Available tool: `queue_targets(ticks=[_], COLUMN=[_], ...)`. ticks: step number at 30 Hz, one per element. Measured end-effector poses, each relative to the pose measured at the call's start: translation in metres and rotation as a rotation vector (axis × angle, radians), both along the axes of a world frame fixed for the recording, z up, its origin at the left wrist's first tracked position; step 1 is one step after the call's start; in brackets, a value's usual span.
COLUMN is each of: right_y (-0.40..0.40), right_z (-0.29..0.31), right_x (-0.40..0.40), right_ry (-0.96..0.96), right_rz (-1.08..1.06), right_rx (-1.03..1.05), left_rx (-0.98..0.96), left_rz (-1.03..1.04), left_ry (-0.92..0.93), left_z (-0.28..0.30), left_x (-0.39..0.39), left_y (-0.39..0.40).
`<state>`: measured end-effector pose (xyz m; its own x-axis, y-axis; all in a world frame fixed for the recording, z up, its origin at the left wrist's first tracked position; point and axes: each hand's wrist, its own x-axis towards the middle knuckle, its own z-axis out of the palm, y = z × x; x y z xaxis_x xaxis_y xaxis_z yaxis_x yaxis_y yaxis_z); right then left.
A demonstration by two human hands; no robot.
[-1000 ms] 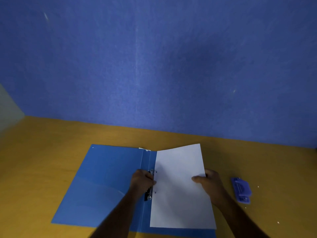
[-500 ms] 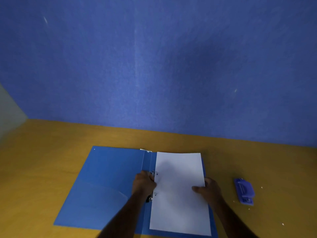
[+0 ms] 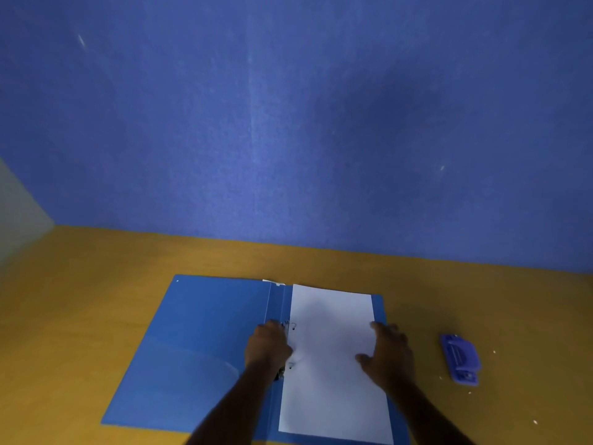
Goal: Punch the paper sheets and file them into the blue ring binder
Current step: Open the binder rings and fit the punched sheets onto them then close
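While the sheet (image 3: 333,358) lies flat on the open binder's (image 3: 205,342) right half, long axis running away from the person, its punched edge meets the rings under the left hand (image 3: 268,348), whose fingers curl over the mechanism; whether they pinch it I cannot tell. The right hand (image 3: 388,356) presses spread fingers on the far edge.

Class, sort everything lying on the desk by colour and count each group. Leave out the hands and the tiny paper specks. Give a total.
Blue: 2, the ring binder and the hole punch
White: 1, the paper stack lying in the binder; how many sheets cannot be told
Total: 3
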<state>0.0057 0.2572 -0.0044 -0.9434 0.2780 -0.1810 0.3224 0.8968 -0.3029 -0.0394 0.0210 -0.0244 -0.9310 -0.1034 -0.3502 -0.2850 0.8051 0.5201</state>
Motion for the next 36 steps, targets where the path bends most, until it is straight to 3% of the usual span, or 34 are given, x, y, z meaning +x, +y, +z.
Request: queue_targets(ticks=[6, 13, 18, 21, 27, 36], right_y=[-0.052, -0.089, -0.090, -0.088, -0.078, -0.078], right_z=[0.005, -0.006, -0.012, -0.011, -0.009, -0.009], right_x=[-0.012, -0.022, -0.021, -0.021, -0.030, -0.032], right_ry=[-0.069, -0.144, -0.104, -0.129, -0.183, -0.208], right_rz=[0.488, 0.623, 0.639, 0.627, 0.492, 0.559], right_rx=[-0.198, 0.015, 0.038, -0.009, -0.264, -0.216], left_rx=[-0.028, 0.058, 0.283, 0.362, 0.311, 0.253], left_rz=[-0.039, -0.101, -0.150, -0.208, -0.411, -0.451], left_ry=[0.004, 0.098, 0.186, 0.101, -0.033, -0.014], left_z=[0.004, 0.008, 0.004, 0.004, 0.007, -0.002], left_x=[-0.001, 0.003, 0.003, 0.001, -0.008, -0.013], left_y=[-0.002, -0.013, -0.040, -0.057, -0.064, -0.065])
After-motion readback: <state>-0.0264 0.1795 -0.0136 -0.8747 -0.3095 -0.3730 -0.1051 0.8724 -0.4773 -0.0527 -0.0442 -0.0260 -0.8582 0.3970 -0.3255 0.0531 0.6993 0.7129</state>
